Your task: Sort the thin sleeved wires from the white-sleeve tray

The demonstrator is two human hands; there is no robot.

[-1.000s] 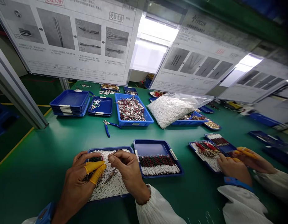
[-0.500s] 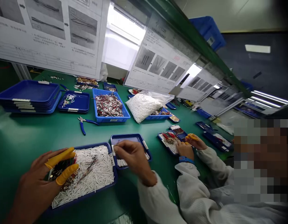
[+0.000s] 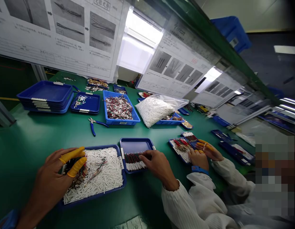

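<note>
My left hand (image 3: pixel 58 178), with yellow cots on thumb and forefinger, hangs over the left side of a blue tray (image 3: pixel 125 183) full of short white sleeves (image 3: pixel 109 173). Its thumb and forefinger are apart, beside a bundle of dark wires with metal ends (image 3: pixel 78 181) lying on the sleeves; the other fingers are hidden. A few loose wires (image 3: pixel 97 170) lie mid-tray. My right hand (image 3: pixel 158 167) is pinched at the right end of a row of dark wires with white sleeves (image 3: pixel 133 161) in a smaller blue tray (image 3: pixel 137 143). What its fingertips grip is hidden.
Blue-handled cutters (image 3: pixel 96 125) lie behind the trays. Farther back stand stacked blue trays (image 3: pixel 46 93), a bin of red and white pieces (image 3: pixel 122 121) and a bag of white sleeves (image 3: pixel 153 111). At right a co-worker's hands (image 3: pixel 201 156) work over trays. Instruction sheets (image 3: pixel 66 41) hang above.
My right hand has moved from the small tray's left side to the right end of its wire row, uncovering the row. My left hand stays at the wire bundle. The view has shifted left.
</note>
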